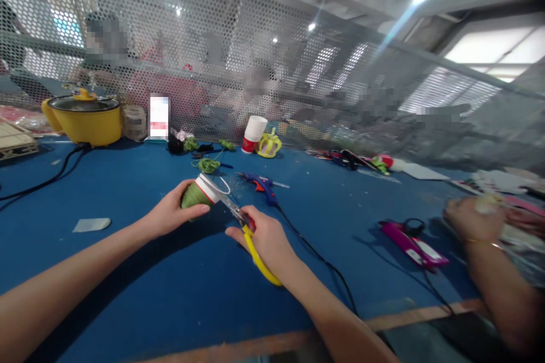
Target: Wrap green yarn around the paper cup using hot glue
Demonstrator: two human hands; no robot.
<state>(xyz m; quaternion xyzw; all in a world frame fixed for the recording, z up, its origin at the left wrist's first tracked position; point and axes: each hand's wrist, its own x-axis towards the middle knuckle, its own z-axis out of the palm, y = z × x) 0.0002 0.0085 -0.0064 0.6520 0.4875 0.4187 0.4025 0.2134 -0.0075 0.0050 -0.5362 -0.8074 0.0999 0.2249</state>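
My left hand [174, 211] is wrapped around a paper cup [210, 187], which is tilted on its side with its white mouth toward the right. Green yarn [196, 199] covers the cup's lower body, and a thin red line borders the white part. In my right hand [270, 236] are scissors [260, 261] with yellow handles. Their blades meet the white edge of the cup, where a thin white strip [226, 184] curls away from the rim. Just beyond the cup lies a loose bundle of green yarn [208, 165]. A blue glue gun [264, 186] rests beyond my right hand.
A yellow electric pot [90, 122], a lit phone [159, 117] and stacked paper cups [254, 131] stand along the perforated screen [289, 96]. A small yellow woven basket [269, 144] sits beside the cups. At right are a purple power strip [412, 245] and another person's hand [477, 218]. Cords cross the blue table [162, 300].
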